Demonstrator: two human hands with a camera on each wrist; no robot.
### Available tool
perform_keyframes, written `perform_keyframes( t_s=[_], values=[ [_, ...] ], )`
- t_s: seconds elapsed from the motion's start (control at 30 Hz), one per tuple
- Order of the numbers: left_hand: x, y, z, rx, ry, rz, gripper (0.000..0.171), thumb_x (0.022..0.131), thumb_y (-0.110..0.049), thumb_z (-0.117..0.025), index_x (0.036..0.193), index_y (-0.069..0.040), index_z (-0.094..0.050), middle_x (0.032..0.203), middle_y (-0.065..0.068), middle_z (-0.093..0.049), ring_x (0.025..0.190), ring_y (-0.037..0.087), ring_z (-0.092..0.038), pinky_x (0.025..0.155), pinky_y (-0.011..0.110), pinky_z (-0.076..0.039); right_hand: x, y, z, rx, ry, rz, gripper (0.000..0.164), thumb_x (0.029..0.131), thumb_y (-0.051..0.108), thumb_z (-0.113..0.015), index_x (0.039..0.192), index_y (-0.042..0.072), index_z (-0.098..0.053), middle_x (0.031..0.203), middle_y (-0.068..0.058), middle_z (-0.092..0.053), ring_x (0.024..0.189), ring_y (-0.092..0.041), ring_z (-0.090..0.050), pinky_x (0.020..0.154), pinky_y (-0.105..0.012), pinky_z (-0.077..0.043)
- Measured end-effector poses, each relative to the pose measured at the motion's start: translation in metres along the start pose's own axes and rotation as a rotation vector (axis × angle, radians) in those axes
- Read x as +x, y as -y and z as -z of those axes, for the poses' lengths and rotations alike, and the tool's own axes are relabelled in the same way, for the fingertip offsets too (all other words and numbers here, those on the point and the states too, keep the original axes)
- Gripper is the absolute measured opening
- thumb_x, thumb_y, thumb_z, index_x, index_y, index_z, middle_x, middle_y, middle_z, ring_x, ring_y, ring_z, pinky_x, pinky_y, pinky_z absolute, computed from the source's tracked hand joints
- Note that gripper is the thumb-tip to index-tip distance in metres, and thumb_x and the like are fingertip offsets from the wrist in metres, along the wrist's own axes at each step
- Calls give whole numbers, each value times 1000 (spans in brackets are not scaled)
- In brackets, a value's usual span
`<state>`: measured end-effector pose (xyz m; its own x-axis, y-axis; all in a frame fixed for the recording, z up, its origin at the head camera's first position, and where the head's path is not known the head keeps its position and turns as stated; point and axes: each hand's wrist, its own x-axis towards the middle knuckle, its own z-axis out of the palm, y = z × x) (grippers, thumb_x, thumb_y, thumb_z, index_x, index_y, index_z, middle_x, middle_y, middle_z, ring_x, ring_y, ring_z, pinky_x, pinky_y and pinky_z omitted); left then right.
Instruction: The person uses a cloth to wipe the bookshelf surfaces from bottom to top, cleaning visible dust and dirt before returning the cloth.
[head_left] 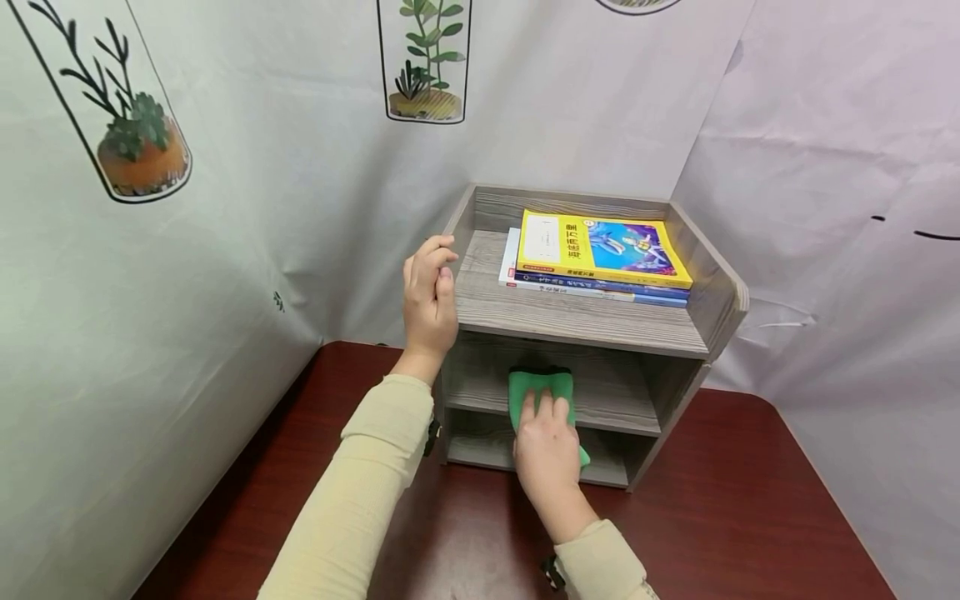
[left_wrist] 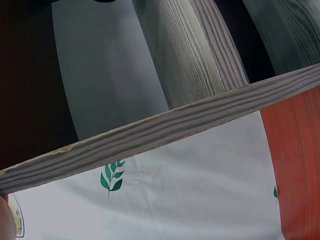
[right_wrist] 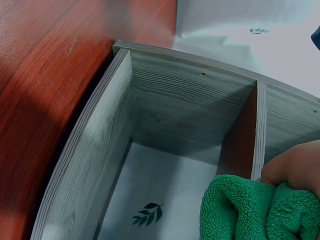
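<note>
A grey wood-grain shelf unit (head_left: 577, 329) stands on the table. My left hand (head_left: 431, 296) rests against its left side panel near the upper edge, fingers relaxed and slightly bent. Only a bit of that hand's skin shows at the left wrist view's lower left corner, beside the panel edge (left_wrist: 150, 130). My right hand (head_left: 547, 450) holds a fluffy green cloth (head_left: 536, 387) at the front of the middle board (head_left: 615, 404). In the right wrist view the cloth (right_wrist: 240, 205) is bunched under the fingers, next to the board's front edge (right_wrist: 260, 130).
Several books (head_left: 607, 250), a yellow one uppermost, lie stacked on the unit's top board. The dark red table (head_left: 720, 500) extends on both sides of the unit. White sheeting (head_left: 225, 275) with plant pictures hangs close behind and beside it.
</note>
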<state>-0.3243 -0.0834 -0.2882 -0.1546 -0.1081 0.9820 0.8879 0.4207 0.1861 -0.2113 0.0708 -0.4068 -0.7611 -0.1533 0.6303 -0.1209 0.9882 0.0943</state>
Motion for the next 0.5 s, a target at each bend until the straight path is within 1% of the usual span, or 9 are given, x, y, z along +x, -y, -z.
perform_keyframes(
  t_s=[0.27, 0.5],
  values=[
    [0, 1, 0, -4, 1, -2, 23, 90, -10, -34, 97, 1, -53, 115, 14, -56, 108, 30, -49, 91, 44, -32, 1, 2, 0, -14, -8, 5, 60, 64, 16, -77, 118, -4, -59, 113, -22, -57, 84, -32, -47, 48, -29, -45],
    [1, 0, 0, -5, -3, -5, 23, 90, -11, -34, 97, 0, -54, 115, 14, -56, 107, 29, -50, 91, 43, -32, 3, 8, -1, -23, -10, 11, 52, 70, 12, -73, 118, -4, -59, 112, -23, -57, 84, -31, -47, 49, -27, -45]
  ],
)
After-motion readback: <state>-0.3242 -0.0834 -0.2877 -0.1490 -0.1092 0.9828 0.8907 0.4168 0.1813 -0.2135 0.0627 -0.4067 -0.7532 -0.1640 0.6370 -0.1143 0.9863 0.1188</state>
